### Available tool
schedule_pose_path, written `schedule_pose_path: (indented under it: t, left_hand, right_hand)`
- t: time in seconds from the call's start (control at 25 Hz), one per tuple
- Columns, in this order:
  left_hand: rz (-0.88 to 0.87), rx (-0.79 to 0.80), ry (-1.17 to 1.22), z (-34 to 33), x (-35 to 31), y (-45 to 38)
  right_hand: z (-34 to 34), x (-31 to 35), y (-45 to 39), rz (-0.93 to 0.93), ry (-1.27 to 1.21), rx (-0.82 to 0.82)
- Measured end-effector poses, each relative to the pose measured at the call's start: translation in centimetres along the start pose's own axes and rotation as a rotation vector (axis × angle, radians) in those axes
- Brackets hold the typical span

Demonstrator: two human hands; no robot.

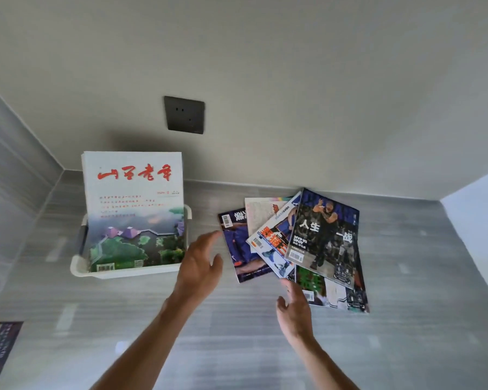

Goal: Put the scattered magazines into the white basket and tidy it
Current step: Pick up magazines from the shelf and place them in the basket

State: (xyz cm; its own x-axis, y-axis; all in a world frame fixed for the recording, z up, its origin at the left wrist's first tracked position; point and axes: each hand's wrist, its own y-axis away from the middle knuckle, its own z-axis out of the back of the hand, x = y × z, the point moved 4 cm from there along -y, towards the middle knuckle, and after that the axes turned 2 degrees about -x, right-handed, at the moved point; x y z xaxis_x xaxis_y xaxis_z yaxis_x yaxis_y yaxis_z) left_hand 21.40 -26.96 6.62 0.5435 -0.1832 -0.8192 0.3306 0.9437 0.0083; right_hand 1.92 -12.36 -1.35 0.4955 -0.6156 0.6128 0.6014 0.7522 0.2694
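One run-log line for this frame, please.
left hand: open, empty | right hand: open, reaching | fanned glossy magazines: on floor | white plastic basket: holds one upright

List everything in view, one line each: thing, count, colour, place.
basket: one, white, left on the floor by the wall.
white magazine: one, red title, standing in the basket.
loose magazines: about five, mostly dark, fanned overlapping on the floor, right of the basket.
socket: one, dark grey, on the wall.
dark booklet: one, at the bottom-left edge.
left hand: open, empty, between the basket and the pile.
right hand: open, empty, at the pile's near edge.
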Motion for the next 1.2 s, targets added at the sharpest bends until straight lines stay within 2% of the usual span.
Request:
schedule_pose_path:
  t: [0.12,0.2,0.28,0.36,0.44,0.52,0.56,0.72,0.84,0.92,1.0,1.08,1.12,1.2]
  left_hand:
    - [0.048,0.130,-0.055,-5.8,-0.6,2.7]
    - [0.040,0.228,-0.100,-9.6,-0.5,4.3]
    - [0.018,0.442,-0.186,-13.8,-0.5,6.0]
    - [-0.040,0.668,-0.295,-18.0,-0.9,7.4]
    - [-0.104,0.801,-0.480,-21.3,-1.6,8.3]
    - [-0.150,0.868,-0.674,-23.2,-2.1,9.1]
    - [-0.150,0.873,-0.733,-23.8,-2.1,9.4]
    - [-0.119,0.857,-0.796,-23.8,-2.0,9.5]
    - [-0.089,0.878,-0.775,-23.8,-2.1,9.3]
    - [-0.055,0.886,-0.744,-23.8,-2.4,9.3]
    - [0.042,0.921,-0.636,-23.5,-2.2,9.2]
    - [0.242,0.909,-0.359,-22.5,-2.7,8.8]
    - [0.289,0.851,-0.238,-21.9,-3.3,8.4]
    - [0.288,0.602,-0.102,-20.2,-5.5,7.1]
  right_hand:
    - [4.0,-3.1,-2.4,0.006,0.134,-0.074]
    - [6.7,-6.5,-4.2,-0.160,0.184,-0.096]
    - [8.8,-10.3,-5.5,-0.342,0.227,-0.084]
    - [10.1,-13.0,-6.3,-0.359,0.263,-0.072]
    - [10.5,-14.2,-7.2,-0.319,0.173,-0.078]
    - [10.7,-14.7,-8.3,-0.393,-0.055,-0.107]
    - [10.9,-15.0,-8.7,-0.437,-0.092,-0.129]
    - [11.8,-15.9,-9.4,-0.428,0.104,-0.159]
    - [12.7,-17.5,-10.2,-0.454,-0.030,-0.148]
    - [13.6,-18.3,-10.9,-0.544,-0.289,-0.105]
    - [14.1,-18.0,-10.6,-0.583,-0.543,-0.066]
    - [15.0,-16.3,-9.6,-0.502,-0.580,-0.099]
    - [15.6,-15.0,-8.8,-0.428,-0.562,-0.147]
    - [17.1,-11.3,-7.0,-0.230,-0.493,-0.282]
